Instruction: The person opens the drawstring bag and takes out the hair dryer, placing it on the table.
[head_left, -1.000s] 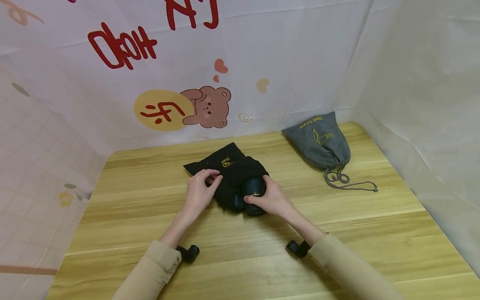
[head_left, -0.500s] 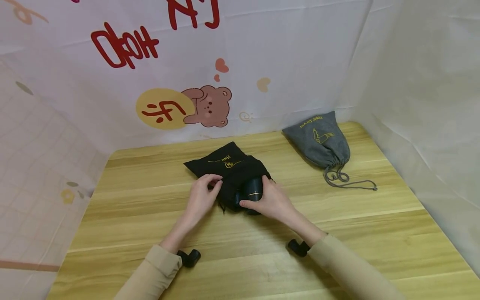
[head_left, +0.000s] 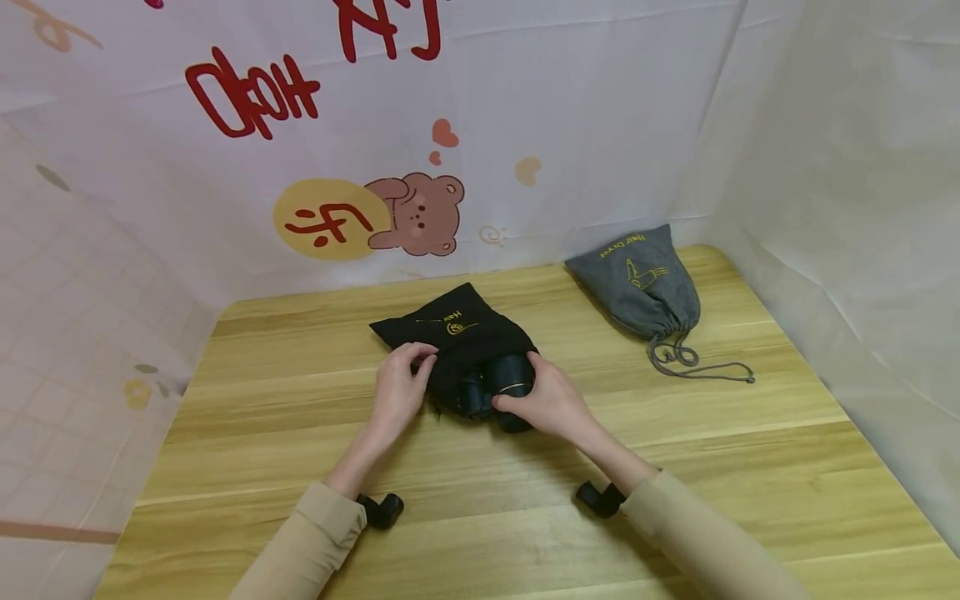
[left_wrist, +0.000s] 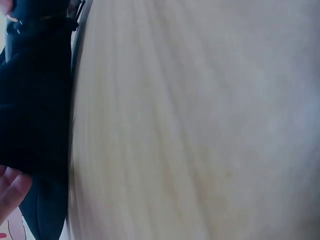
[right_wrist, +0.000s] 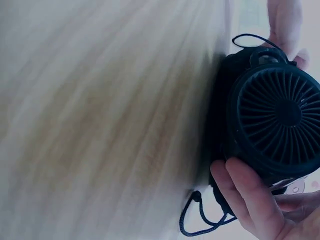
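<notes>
A black drawstring bag (head_left: 480,337) with yellow lettering lies on the table, its mouth toward the person. The dark hair dryer (head_left: 513,379) sits partly inside, its rear body and folded handle (head_left: 472,396) showing at the opening. My right hand (head_left: 547,396) grips the dryer's round body, thumb on top. In the right wrist view the fingers (right_wrist: 252,192) wrap its side beside the vent grille (right_wrist: 277,117). My left hand (head_left: 401,383) pinches the bag's left edge; in the left wrist view its fingertips (left_wrist: 15,187) meet the cloth. The dryer's front end is hidden in the bag.
A grey drawstring bag (head_left: 645,283) printed with a hair dryer drawing lies at the back right, its cord (head_left: 705,375) trailing on the wooden table (head_left: 285,442). A printed white cloth (head_left: 600,108) hangs behind the table. Black wrist-camera parts (head_left: 384,510) show at the cuffs.
The right hand and dryer have shifted slightly back and forth at the bag's mouth. The bag's cloth now lies smoother over the dryer, and the left hand keeps hold of its edge.
</notes>
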